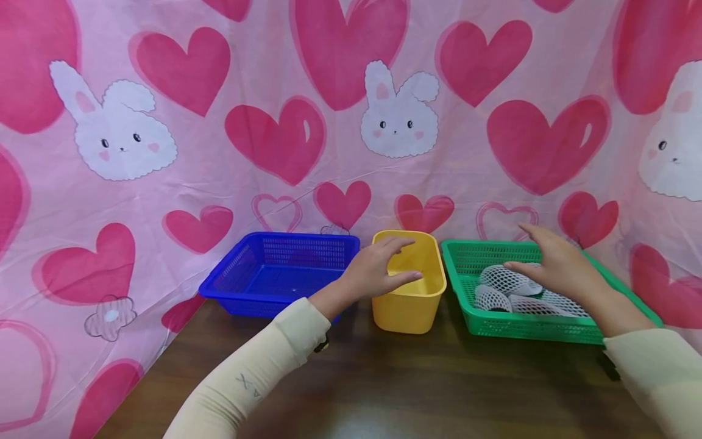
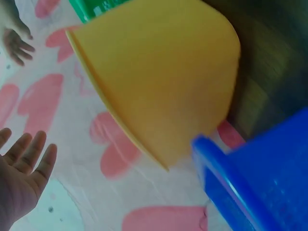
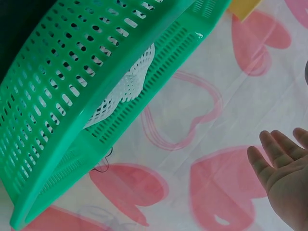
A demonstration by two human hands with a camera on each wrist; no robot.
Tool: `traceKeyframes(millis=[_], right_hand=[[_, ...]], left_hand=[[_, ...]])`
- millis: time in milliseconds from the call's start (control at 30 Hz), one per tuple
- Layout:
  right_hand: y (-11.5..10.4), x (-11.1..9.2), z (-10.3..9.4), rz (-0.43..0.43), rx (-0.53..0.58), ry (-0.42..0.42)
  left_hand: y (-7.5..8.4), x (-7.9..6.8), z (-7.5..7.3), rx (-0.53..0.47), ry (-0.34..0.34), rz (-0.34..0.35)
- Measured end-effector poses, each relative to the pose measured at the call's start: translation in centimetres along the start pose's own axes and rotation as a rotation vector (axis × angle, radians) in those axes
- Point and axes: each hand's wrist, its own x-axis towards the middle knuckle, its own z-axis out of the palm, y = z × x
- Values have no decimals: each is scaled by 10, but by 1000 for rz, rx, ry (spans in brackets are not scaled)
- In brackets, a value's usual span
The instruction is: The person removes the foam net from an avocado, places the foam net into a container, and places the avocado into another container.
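Free air above yellow bin (image 1: 407, 314), btwn L hand (image 1: 378, 268) & R hand (image 1: 556, 265); its top is passable. Blue bskt (image 1: 258, 297) also reachable fr. above, but L wrist (image 1: 328, 300) crosses its near R corner. In green bskt (image 1: 534, 329), netted items (image 1: 503, 279) block mid & near floor, w/ R hand above. Rims sit close: little side rm. Backdrop (image 1: 345, 161) stands just behind; front worktop (image 1: 395, 384) gives clearance.

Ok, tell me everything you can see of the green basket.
The green basket is shallow, roughly rectangular and plastic-looking, with rows of slots through its walls and a smooth, solid rim. It stands upright on the brown tabletop, right of the yellow bin in the head view; whether those two touch is hard to tell. Several white mesh pieces lie inside. The right hand is raised near it, clear of it in the right wrist view.
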Motion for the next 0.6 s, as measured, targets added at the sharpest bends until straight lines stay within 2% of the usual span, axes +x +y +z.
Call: traceKeyframes(millis=[300,433,600], right_hand=[[8,-6,3,5,4,-50],[9,-7,5,16,22,-96],[9,-7,11,33,43,-156]], left_hand=[[26,-1,18,-157,-51,22],[36,-2,29,-276,-74,-13],[48,-3,41,-360,-123,-70]])
